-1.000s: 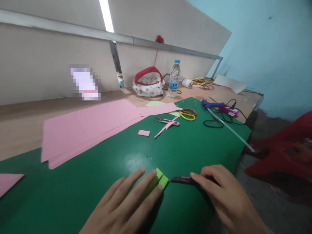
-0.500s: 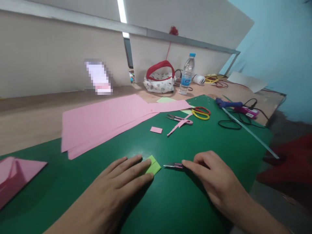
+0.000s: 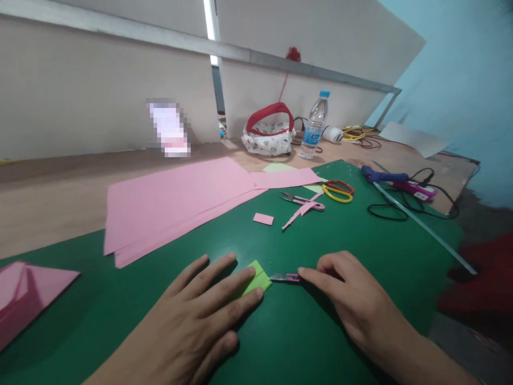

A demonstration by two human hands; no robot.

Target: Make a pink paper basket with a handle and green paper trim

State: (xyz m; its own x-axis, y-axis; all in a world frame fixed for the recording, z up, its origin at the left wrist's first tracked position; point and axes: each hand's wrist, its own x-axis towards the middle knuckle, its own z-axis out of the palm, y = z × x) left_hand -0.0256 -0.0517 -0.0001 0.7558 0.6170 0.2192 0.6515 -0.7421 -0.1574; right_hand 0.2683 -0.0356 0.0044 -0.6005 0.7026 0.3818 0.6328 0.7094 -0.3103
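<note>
My left hand point(image 3: 206, 307) lies flat with its fingers spread, pressing a small folded piece of bright green paper point(image 3: 262, 277) to the green mat. Part of that paper is hidden under the fingers. Between thumb and forefinger, my right hand point(image 3: 356, 299) pinches small thread snips point(image 3: 284, 277) with pink handles. Their blade tips point left and meet the paper's right edge; whether they touch it I cannot tell. Beyond the hands lie a small pink paper rectangle point(image 3: 263, 218), a second pair of thread snips point(image 3: 301, 201) and a pink paper strip point(image 3: 295, 217).
Large pink sheets point(image 3: 172, 206) lie behind my left hand, a folded pink paper piece point(image 3: 36, 294) at far left. Red-and-yellow scissors point(image 3: 337, 193) and a blue glue gun point(image 3: 382, 175) with its cable are at right. A water bottle point(image 3: 315, 128) and a pouch point(image 3: 268, 136) stand behind.
My left hand has slid slightly right with the green paper. The thread snips' tips, apart from the paper before, are now at its edge. The whole view has shifted a little.
</note>
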